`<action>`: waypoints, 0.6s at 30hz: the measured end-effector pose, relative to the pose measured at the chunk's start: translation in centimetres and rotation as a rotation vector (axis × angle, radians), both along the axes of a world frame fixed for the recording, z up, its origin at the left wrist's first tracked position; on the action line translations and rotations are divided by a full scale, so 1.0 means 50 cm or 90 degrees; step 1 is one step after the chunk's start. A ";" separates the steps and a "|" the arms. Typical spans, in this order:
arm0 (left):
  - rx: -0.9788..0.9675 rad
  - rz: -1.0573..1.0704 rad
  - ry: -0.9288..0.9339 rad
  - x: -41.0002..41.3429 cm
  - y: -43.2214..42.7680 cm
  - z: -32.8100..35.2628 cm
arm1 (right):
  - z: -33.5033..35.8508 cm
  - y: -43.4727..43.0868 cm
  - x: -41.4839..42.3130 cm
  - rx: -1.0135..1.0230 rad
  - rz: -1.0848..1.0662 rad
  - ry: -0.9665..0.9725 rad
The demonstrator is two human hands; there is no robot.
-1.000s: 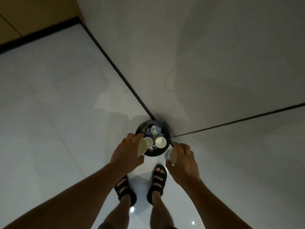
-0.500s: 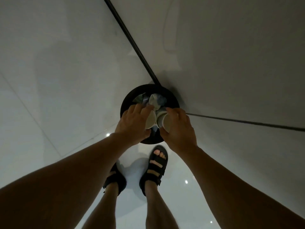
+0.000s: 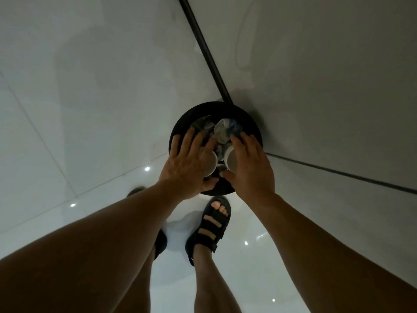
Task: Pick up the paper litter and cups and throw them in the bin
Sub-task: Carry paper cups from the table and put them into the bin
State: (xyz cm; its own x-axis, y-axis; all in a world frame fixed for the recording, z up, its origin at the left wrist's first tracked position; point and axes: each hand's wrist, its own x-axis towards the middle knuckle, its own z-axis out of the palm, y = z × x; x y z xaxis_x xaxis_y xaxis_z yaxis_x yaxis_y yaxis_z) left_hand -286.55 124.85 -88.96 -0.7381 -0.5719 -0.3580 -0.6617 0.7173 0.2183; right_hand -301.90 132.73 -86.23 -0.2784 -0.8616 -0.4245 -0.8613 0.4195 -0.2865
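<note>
Just over bin (image 3: 247,116), left hand (image 3: 186,170), right hand (image 3: 251,169) gripping cups (image 3: 232,159), walls (image 3: 338,86) close.

Dim, grey indoor light. Small bright specks of glare dot the glossy floor (image 3: 67,132) at left centre and lower right. A broad soft shadow lies at upper left. Wide-angle distortion stretches the forearms (image 3: 101,240) toward the lower corners; the bin (image 3: 248,119) interior looks murky.

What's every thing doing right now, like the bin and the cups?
bin, upright, open-topped, looks nearly full
crumpled paper, inside the bin
left hand, holds a cup over the bin
right hand, holds a cup over the bin
left cup, tipped sideways
right cup, tipped sideways
</note>
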 end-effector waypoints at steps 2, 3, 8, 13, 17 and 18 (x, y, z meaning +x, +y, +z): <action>0.020 0.008 -0.024 0.009 0.005 -0.005 | 0.000 0.007 0.004 0.029 0.014 -0.011; 0.027 0.002 -0.035 0.013 0.009 -0.005 | 0.003 0.010 0.006 0.040 0.018 -0.019; 0.045 -0.014 -0.052 0.030 0.014 0.016 | 0.037 0.015 0.020 0.049 0.009 -0.020; 0.043 -0.024 -0.041 0.036 -0.006 0.042 | 0.060 0.011 0.037 0.036 -0.012 -0.023; 0.062 0.013 -0.017 0.054 -0.018 0.104 | 0.109 0.010 0.051 0.052 0.004 -0.015; 0.065 0.021 -0.022 0.063 -0.020 0.121 | 0.124 0.011 0.055 0.061 0.018 -0.010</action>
State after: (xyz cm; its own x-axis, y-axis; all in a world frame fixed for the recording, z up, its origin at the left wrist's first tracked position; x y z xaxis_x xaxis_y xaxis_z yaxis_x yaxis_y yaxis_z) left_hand -283.39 123.87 -82.92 -0.7054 -0.5548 -0.4412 -0.6932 0.6699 0.2658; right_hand -299.16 133.28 -80.02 -0.2480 -0.8243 -0.5090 -0.8688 0.4217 -0.2596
